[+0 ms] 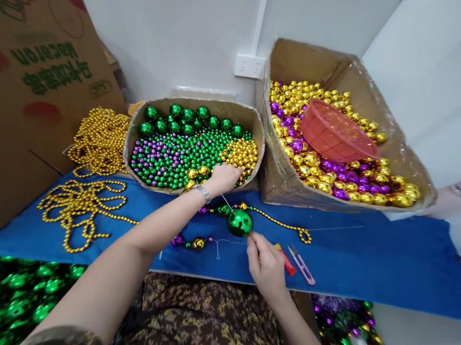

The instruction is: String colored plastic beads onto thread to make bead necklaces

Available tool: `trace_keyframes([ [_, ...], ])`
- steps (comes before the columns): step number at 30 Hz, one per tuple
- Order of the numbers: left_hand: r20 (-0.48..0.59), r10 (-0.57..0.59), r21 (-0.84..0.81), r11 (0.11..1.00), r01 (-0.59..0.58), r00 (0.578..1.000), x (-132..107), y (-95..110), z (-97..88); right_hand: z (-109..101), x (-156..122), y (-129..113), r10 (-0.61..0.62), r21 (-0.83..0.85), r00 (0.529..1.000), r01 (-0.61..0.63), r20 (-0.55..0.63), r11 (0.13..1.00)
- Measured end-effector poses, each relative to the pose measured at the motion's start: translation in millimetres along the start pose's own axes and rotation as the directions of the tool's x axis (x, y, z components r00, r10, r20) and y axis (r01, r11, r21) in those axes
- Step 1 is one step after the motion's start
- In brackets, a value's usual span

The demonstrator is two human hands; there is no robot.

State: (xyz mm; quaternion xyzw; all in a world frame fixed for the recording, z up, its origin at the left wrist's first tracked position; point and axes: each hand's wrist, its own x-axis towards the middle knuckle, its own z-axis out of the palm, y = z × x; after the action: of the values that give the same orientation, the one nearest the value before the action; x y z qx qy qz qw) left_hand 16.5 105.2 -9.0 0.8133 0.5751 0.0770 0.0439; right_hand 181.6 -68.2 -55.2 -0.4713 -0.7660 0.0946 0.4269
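Note:
My left hand (224,178) reaches over the front rim of the smaller cardboard box (133,126), its curled fingers among the small gold beads (247,151). Whatever those fingers pinch is hidden. Over the blue cloth, my right hand (268,265) is closed at the lower right side of a large shiny green ball bead (240,222). A thin needle (226,201) sticks out of the ball's upper left, in line with the right fingertips. Behind and beside the ball lie a strung bead strand (277,219) and a second strand with a gold bead (198,242) and a loose thread end.
Gold bead chains (90,205) lie at the left, beside a tall carton (18,110). A larger box (275,173) holds gold and purple balls and a red basket (337,133). Pink thread snips (302,265) and a red-yellow cutter (287,261) lie right of my right hand.

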Motion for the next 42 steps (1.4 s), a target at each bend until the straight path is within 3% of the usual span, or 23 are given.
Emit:
trace_keyframes([
  [4, -0.082, -0.029, -0.056, 0.998, 0.024, 0.996, -6, -1, -3.1, -4, 0, 1, -0.010, -0.018, 1.000, 0.010, -0.025, 1.000],
  [6, -0.169, -0.073, -0.278, 0.960, 0.024, 0.983, -14, -4, -5.7, -8, 1, 3, 0.001, -0.032, 0.999, -0.003, -0.043, 0.999],
  [7, -0.194, -0.119, -0.484, 0.875, 0.011, 0.974, -20, -6, -7.1, -10, 1, 4, 0.012, -0.037, 0.999, -0.014, -0.050, 0.999],
  [8, -0.181, -0.177, -0.707, 0.707, -0.003, 0.968, -27, -8, -8.4, -11, 2, 5, 0.022, -0.038, 0.998, -0.024, -0.055, 0.999],
  [9, -0.124, -0.224, -0.885, 0.465, -0.006, 0.967, -35, -9, -9.7, -12, 2, 5, 0.029, -0.039, 0.998, -0.031, -0.057, 0.999],
  [11, 0.046, -0.235, -0.999, -0.001, 0.047, 0.971, -53, -11, -12.2, -11, 3, 6, 0.033, -0.037, 0.998, -0.034, -0.049, 0.999],
  [12, 0.117, -0.217, -0.985, -0.149, 0.086, 0.969, -62, -12, -13.3, -9, 3, 6, 0.030, -0.035, 0.999, -0.031, -0.040, 0.999],
  [14, 0.194, -0.191, -0.943, -0.305, 0.129, 0.962, -77, -11, -15.2, -6, 3, 5, 0.021, -0.027, 0.999, -0.022, -0.024, 0.999],
  [16, 0.215, -0.188, -0.923, -0.360, 0.137, 0.958, -88, -10, -16.2, -2, 3, 3, 0.014, -0.024, 1.000, -0.014, -0.016, 1.000],
  [21, 0.202, -0.192, -0.921, -0.369, 0.120, 0.960, -99, -10, -15.1, 1, 2, 4, 0.004, -0.038, 1.000, -0.004, 0.004, 0.999],
  [25, 0.155, -0.214, -0.949, -0.303, 0.086, 0.964, -103, -12, -15.4, -2, 1, 6, -0.004, -0.071, 1.000, 0.005, 0.022, 0.997],
  [30, -0.003, -0.252, -0.998, -0.056, -0.018, 0.968, -111, -6, -11.9, 4, -5, 8, -0.038, -0.112, 0.999, 0.041, 0.034, 0.993],
  [33, -0.022, -0.213, -1.000, 0.026, -0.017, 0.977, -118, 3, 3.1, 19, -13, 14, 0.043, -0.119, 0.994, -0.030, 0.104, 0.992],
  [36, 0.031, -0.242, -0.991, 0.119, 0.062, 0.970, -125, 9, 27.5, 36, -23, 25, 0.197, -0.230, 0.948, -0.139, 0.250, 0.963],
  [39, 0.002, -0.257, -0.951, 0.298, 0.081, 0.966, -132, 9, 48.4, 40, -31, 36, 0.283, -0.349, 0.879, -0.145, 0.385, 0.926],
  [42, -0.076, -0.214, -0.893, 0.449, 0.029, 0.974, -135, 7, 51.7, 30, -28, 39, 0.293, -0.344, 0.874, -0.157, 0.387, 0.926],
])
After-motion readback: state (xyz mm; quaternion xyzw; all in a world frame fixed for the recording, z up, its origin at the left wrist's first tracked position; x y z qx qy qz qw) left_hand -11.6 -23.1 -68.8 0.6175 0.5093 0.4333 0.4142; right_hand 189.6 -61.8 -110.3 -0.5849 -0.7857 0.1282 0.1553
